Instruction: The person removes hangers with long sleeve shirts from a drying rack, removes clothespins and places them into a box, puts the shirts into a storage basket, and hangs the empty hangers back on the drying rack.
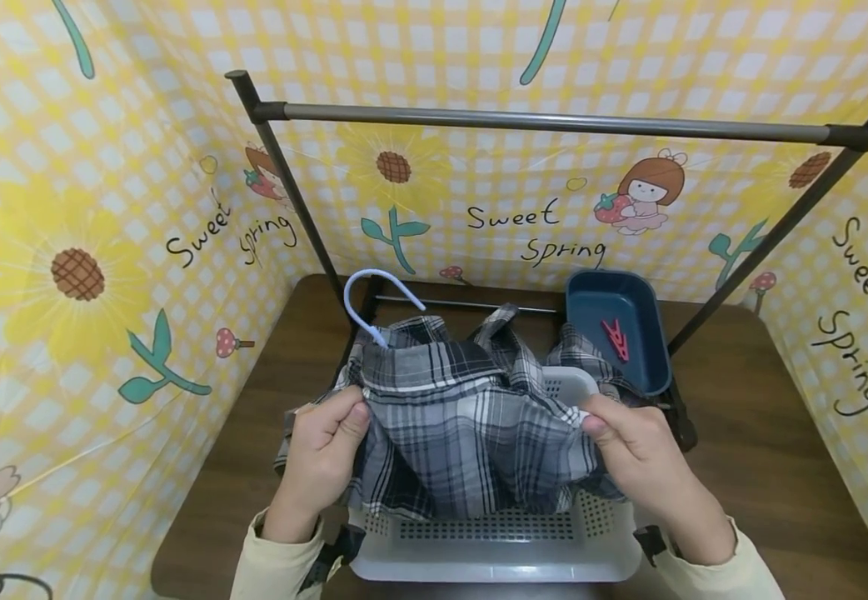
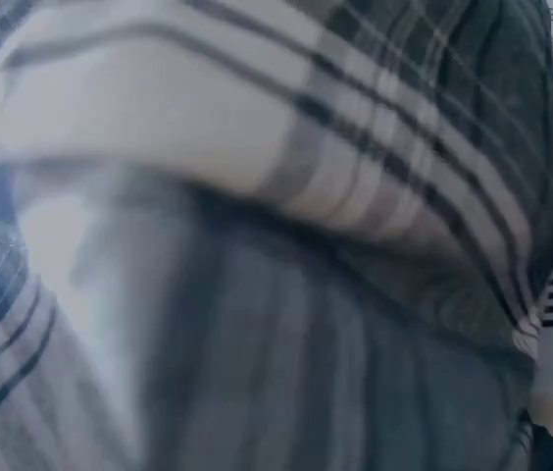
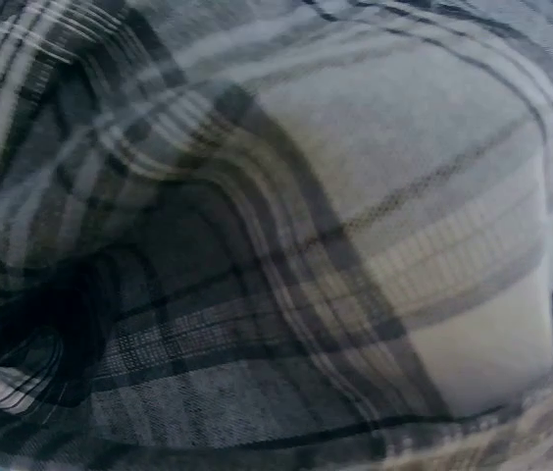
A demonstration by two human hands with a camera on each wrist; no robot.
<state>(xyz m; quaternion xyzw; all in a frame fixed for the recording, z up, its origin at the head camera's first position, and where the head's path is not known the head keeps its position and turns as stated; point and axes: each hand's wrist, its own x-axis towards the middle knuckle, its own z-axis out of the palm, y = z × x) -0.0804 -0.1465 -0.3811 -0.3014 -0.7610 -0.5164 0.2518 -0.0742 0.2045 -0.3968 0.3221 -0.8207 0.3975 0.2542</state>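
Around a pale grey, rectangular, perforated plastic basket [image 1: 494, 568]: on its far side, a black-and-grey tubular rack [image 1: 554, 123], uprights to either side, crossbar high beyond; at its far right, a dark blue rectangular tray [image 1: 629, 304] containing red clips [image 1: 616, 340], count uncertain. Beyond the rack, yellow-and-white checked sheeting [image 1: 449, 67] printed with flowers and lettering. Over the basket, hiding its middle and most of its far end: a black, grey and white plaid cloth garment [image 1: 464, 425], creased, hanging in loose folds. Rising from the cloth, above the basket's far left, a pale blue curved hanger hook [image 1: 374, 272]. Left hand [image 1: 324, 450] above the basket's left side: fingers curled, thumb and forefinger pinching the garment. Right hand [image 1: 647, 450] above the right side: likewise pinching a garment edge. Both wrist views mostly cloth, fingers there not made out. Near rim uncovered, rounded. Brown wood-grain table [image 1: 217, 500] extending left and right of the basket to rounded corners; open room beyond, below the crossbar.
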